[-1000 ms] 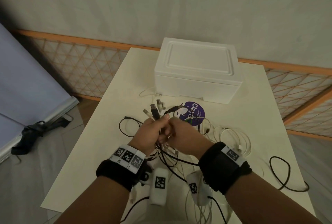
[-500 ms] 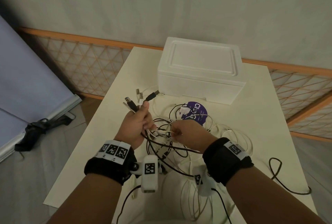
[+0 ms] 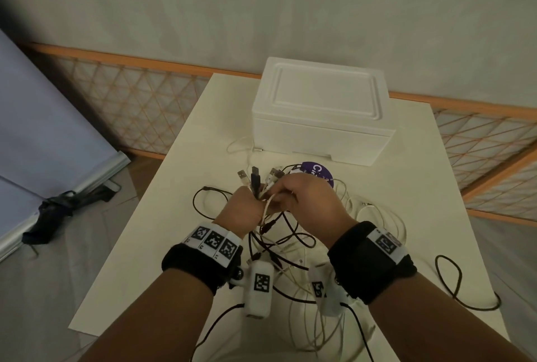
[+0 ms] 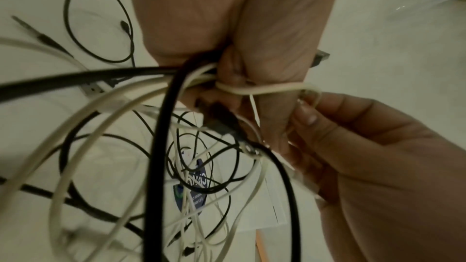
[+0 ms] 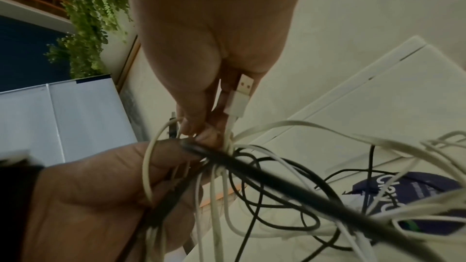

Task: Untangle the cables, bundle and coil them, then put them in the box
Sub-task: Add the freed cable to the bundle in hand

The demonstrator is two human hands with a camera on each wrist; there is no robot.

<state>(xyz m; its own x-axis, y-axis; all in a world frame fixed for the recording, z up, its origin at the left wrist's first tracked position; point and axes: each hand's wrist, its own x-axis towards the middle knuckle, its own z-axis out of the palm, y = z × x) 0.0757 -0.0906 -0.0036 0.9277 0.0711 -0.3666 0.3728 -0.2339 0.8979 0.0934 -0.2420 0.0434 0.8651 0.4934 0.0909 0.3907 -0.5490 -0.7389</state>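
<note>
Gripping cables (image 3: 263,187), plugs up — toward box (image 3: 319,106)

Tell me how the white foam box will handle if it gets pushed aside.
The box looks like foam, so probably light for its bulk and easy to slide on the table. Its broad, low shape makes tipping unlikely. Foam likely dents, so press gently. One white cable lies against its front and might drag along.

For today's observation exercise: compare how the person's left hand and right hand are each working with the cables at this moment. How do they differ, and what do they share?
The left hand is a closed fist around a bunch of cables, their plug ends sticking up above it; the right hand pinches a white cable with its fingertips. The left hand holds many strands, black and white; the right hand handles few. Both are raised over the table, close together, wearing black wristbands.
</note>
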